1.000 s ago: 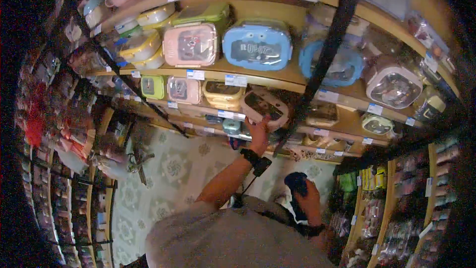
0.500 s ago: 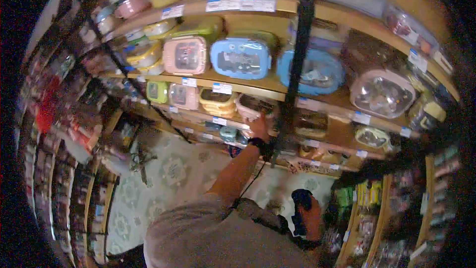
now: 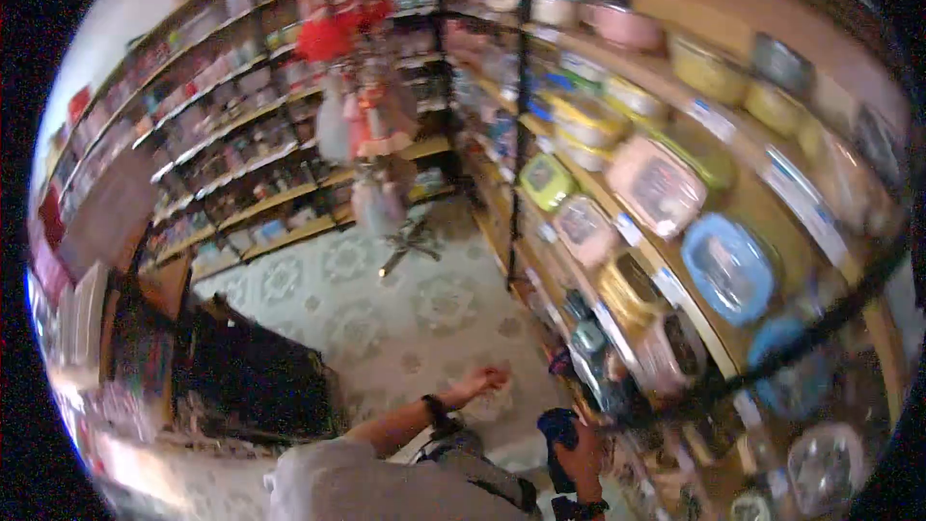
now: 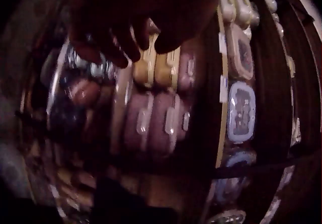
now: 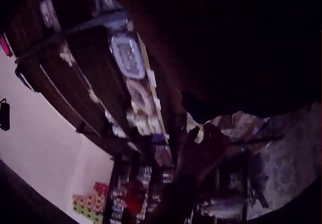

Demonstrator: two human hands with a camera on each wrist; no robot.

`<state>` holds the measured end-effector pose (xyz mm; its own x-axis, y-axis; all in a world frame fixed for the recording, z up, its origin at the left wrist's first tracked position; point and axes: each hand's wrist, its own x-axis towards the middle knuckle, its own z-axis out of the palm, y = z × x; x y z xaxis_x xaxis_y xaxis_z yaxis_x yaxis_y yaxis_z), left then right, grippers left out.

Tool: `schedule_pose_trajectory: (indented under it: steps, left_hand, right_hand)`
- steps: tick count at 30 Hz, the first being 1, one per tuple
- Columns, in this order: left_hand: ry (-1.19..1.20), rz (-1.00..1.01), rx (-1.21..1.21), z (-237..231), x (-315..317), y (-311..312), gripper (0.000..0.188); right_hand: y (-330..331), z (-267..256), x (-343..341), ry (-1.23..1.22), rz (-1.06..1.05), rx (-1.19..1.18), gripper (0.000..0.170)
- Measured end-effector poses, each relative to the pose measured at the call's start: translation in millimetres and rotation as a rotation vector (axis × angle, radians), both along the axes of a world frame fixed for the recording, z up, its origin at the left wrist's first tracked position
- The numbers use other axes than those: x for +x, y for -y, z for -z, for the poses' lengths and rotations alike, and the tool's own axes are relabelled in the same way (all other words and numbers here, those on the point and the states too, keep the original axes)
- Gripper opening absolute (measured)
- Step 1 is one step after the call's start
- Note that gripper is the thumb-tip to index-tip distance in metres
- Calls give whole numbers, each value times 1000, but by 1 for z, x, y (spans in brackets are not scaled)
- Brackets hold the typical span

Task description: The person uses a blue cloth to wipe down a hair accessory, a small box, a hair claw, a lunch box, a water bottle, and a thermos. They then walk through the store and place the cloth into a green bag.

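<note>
My left hand hangs over the floor, away from the shelf, its fingers loosely bent and nothing held. In the left wrist view its dark fingers overlap the yellow lunch boxes, with pink lunch boxes stacked beside them. At the lower shelf's edge, my right hand grips a dark blue object; I cannot tell its kind. The brown-lidded pink lunch box sits on the shelf next to the yellow stack. On the shelf above stand a larger pink box and a blue one.
A black shelf post rises in front of the boxes. Red and pink dresses hang at the far end, near a stand's dark base on the patterned tile floor. A dark bulky thing stands at left.
My left hand has let go of the pink lunch box and drawn back from the shelf. The head view has swung left towards the aisle; the right hand still grips the dark blue object.
</note>
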<state>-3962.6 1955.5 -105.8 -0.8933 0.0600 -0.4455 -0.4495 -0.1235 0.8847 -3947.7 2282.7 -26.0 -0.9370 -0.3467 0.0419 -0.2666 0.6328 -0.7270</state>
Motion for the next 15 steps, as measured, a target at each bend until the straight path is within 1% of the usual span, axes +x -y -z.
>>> schedule_pose_trajectory:
  steps: [2, 3, 4, 5, 6, 7, 8, 9, 10, 11, 12, 13, 14, 15]
  left_hand:
    - [-70, -6, 76, 26, 40, 57, 41]
    - [-82, -36, 111, 11, 58, 70, 41]
    - [-94, -63, 148, -22, 81, 75, 41]
    - [-107, -89, 186, -42, 95, 84, 41]
    - [-157, -120, 194, -42, 100, 92, 42]
    - [-202, -150, 199, -40, 101, 97, 42]
    - [-239, -179, 202, -37, 104, 105, 43]
    - [-271, -212, 61, -33, 100, 113, 44]
    - [-267, -338, 50, -15, 94, 120, 44]
    - [-265, -462, 40, 7, 88, 131, 43]
    - [-263, -586, 29, 22, 87, 143, 43]
    - [-120, -533, -38, -14, 90, 166, 42]
    - [-152, -619, 19, -23, 93, 179, 41]
    - [-184, -701, 69, -29, 95, 194, 41]
  right_hand:
    - [49, -10, -30, -22, -168, -99, 63]
    - [70, -8, -43, -157, -306, -124, 62]
    - [97, -6, -54, -119, -326, -156, 60]
    - [128, -2, -60, -81, -345, -184, 59]
    - [160, -1, -62, -39, -363, -207, 58]
    - [197, -32, -53, 176, -317, -162, 53]
    - [230, -19, -55, 129, -393, -217, 52]
    - [264, 5, -59, 91, -463, -275, 51]
    - [288, 22, -57, 54, -529, -335, 50]
    - [316, 11, -53, 87, -556, -263, 52]
    - [342, 14, -50, 86, -569, -258, 51]
    - [366, 21, -52, 80, -582, -259, 50]
    - [388, 22, -53, 72, -594, -262, 49]
    - [410, 16, -55, 138, -658, -275, 47]
